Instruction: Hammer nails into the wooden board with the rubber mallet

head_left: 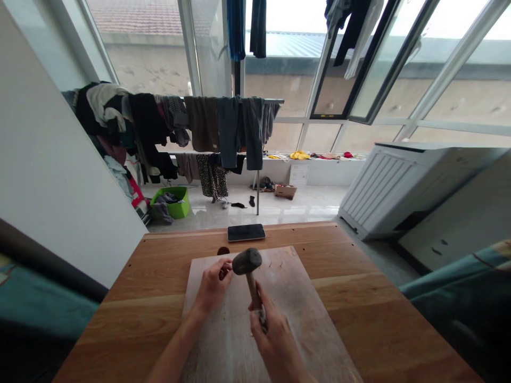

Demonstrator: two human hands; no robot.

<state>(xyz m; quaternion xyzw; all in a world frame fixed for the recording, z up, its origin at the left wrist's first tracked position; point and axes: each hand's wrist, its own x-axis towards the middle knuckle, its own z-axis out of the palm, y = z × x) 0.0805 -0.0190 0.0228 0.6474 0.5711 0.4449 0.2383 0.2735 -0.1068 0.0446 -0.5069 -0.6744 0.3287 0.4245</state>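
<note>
My right hand [275, 335] grips the wooden handle of a mallet [247, 261], whose dark head hangs just above a pale wooden board [299, 314]. My left hand [213, 284] rests on the board left of the mallet head, fingers pinched on a small dark thing I cannot make out. A small brown round object [223, 250] lies on the table just past the board's far left corner.
The board lies on a wooden table [359, 298]. A dark phone [246, 232] lies at the table's far edge. Beyond stand a clothes rack [223, 127] hung with garments, a green basket [173, 201], a white unit [399, 181] at right, and windows.
</note>
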